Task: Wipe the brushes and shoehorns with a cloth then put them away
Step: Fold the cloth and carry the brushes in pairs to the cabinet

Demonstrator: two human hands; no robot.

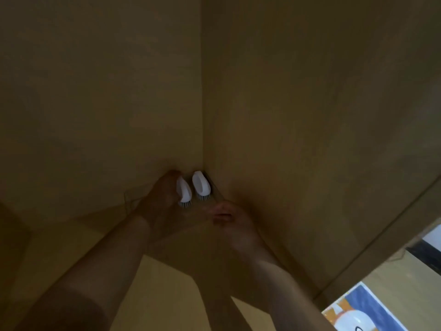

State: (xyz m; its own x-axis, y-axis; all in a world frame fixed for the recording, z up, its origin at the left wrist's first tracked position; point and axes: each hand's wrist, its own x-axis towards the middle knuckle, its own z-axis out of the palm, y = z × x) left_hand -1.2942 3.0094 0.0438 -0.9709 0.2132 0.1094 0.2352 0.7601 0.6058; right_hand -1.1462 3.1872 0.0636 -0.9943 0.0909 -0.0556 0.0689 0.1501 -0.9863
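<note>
**Operator:** Forearms fill the bottom of my view, both reaching into a dim, tan-walled cabinet point(95, 91). Following them in, my left hand point(162, 197) is curled around the left brush point(183, 192), a white one, fingers wrapped along its far side while its bristles point down at the cabinet floor.

**Observer:** And the other hand?

**Operator:** My right hand point(229, 218) hangs just short of the brushes with nothing in it, fingers loosely bent, palm turned inward. It's blurred, so I can't say more about the fingers than that.

**Observer:** Where's the second brush?

**Operator:** Right brush point(201, 185), also white, sits just beside the held one, tucked into the back corner where the two walls meet. It's bristles-down, and neither hand is touching it. The two brushes stand close together, roughly parallel.

**Observer:** Anything else out there?

**Operator:** At the lower right edge, outside the cabinet, I see a blue, orange and white printed picture point(358, 311).
</note>
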